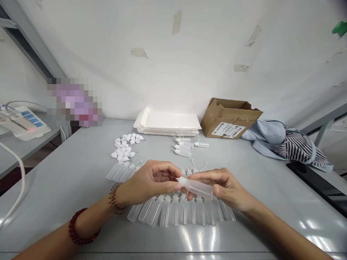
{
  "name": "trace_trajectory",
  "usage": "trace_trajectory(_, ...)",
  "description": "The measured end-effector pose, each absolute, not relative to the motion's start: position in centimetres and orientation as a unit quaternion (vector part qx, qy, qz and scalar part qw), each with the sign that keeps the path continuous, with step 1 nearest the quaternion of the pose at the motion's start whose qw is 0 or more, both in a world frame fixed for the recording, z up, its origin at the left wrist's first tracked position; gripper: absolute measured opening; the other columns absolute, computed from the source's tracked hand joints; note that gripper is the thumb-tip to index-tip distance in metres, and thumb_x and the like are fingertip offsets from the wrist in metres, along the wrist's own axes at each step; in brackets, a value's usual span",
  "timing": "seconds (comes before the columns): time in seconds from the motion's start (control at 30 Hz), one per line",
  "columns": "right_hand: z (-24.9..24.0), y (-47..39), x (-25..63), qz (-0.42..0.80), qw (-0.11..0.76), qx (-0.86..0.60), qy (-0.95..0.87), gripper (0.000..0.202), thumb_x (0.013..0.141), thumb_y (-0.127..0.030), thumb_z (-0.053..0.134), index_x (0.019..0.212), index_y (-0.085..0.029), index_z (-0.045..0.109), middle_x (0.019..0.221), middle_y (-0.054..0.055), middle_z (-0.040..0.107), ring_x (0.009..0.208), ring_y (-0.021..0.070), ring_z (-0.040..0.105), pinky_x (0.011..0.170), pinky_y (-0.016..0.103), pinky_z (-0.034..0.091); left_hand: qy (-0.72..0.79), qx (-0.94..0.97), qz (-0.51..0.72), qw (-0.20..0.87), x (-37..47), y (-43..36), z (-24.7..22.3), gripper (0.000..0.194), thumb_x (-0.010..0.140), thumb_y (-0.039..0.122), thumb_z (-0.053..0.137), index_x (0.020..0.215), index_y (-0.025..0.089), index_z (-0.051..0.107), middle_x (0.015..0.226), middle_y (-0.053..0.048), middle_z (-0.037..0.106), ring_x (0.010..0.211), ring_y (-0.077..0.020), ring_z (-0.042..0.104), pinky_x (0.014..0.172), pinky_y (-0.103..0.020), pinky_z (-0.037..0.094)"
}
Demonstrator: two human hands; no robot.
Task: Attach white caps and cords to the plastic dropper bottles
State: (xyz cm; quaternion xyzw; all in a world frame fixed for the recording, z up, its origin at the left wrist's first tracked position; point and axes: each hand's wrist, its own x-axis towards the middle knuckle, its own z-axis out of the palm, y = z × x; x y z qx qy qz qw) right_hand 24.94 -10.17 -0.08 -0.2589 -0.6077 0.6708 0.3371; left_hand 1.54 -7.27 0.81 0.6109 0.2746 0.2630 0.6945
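A translucent squeeze bottle [200, 189] with a white cap [182, 181] is held between both hands, lying nearly level above the table. My left hand [154, 178] pinches the cap end between thumb and fingers. Around the body of the same bottle my right hand [225, 186] is closed, thumb near its base. Beneath the hands lies a row of similar bottles [187, 213], side by side. More bottles [119, 172] lie left of my left hand, partly behind it. Behind the hands, other bottles are mostly hidden.
White needle-tipped caps [124, 146] are heaped at the left. Several capped bottles [184, 148] lie farther back. White padded envelopes [170, 122] are stacked by the wall, beside a cardboard box [230, 117]. Striped cloth [298, 146] and a black phone-like slab [317, 184] lie right.
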Motion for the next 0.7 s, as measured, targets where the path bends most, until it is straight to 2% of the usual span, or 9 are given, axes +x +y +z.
trace_trajectory(0.1, 0.1, -10.3, 25.1, 0.626, 0.353, -0.305, -0.625, 0.037, 0.086, -0.045, 0.057, 0.116, -0.023, 0.064, 0.088, 0.006, 0.074, 0.082, 0.0178, 0.069, 0.070, 0.029, 0.051, 0.299, 0.614, 0.277, 0.675, 1.4, -7.1, 0.7, 0.012, 0.076, 0.024, 0.069, 0.086, 0.018, 0.066, 0.077, -0.001, 0.067, 0.071, -0.0129, 0.062, 0.067, -0.025, 0.054)
trace_trajectory(0.27, 0.5, -10.5, 24.8, 0.494, 0.397, -0.382, -0.673, 0.027, 0.094, -0.033, 0.048, 0.113, -0.021, 0.063, 0.072, 0.002, 0.072, 0.072, 0.0157, 0.068, 0.071, 0.031, 0.053, 0.357, 0.624, 0.285, 0.634, 1.5, -6.9, 0.4, 0.018, 0.075, 0.031, 0.070, 0.085, 0.016, 0.065, 0.079, -0.001, 0.064, 0.072, -0.0129, 0.060, 0.065, -0.024, 0.052)
trace_trajectory(0.4, 0.5, -10.8, 24.4, 0.469, 0.426, -0.390, -0.668, 0.024, 0.096, -0.028, 0.042, 0.111, -0.021, 0.060, 0.078, 0.002, 0.070, 0.059, 0.0125, 0.067, 0.059, 0.028, 0.055, 0.372, 0.618, 0.299, 0.624, 1.9, -7.1, 0.5, 0.018, 0.077, 0.032, 0.069, 0.082, 0.015, 0.064, 0.073, 0.000, 0.062, 0.068, -0.0106, 0.057, 0.062, -0.021, 0.049)
trace_trajectory(0.57, 0.3, -11.2, 23.9, 0.373, 0.429, -0.451, -0.689, 0.023, 0.096, -0.026, 0.041, 0.108, -0.019, 0.060, 0.065, 0.000, 0.068, 0.056, 0.0111, 0.066, 0.058, 0.024, 0.056, 0.393, 0.619, 0.314, 0.603, 2.4, -7.5, 0.8, 0.016, 0.079, 0.030, 0.066, 0.080, 0.015, 0.063, 0.068, 0.001, 0.060, 0.063, -0.0094, 0.055, 0.057, -0.020, 0.046)
trace_trajectory(0.7, 0.5, -11.4, 23.5, 0.361, 0.441, -0.488, -0.661, 0.021, 0.093, -0.028, 0.047, 0.104, -0.018, 0.062, 0.068, 0.001, 0.071, 0.062, 0.0141, 0.069, 0.051, 0.022, 0.057, 0.403, 0.619, 0.324, 0.590, 2.8, -7.8, 0.8, 0.016, 0.080, 0.031, 0.065, 0.080, 0.015, 0.064, 0.066, 0.001, 0.061, 0.062, -0.0100, 0.056, 0.058, -0.022, 0.047)
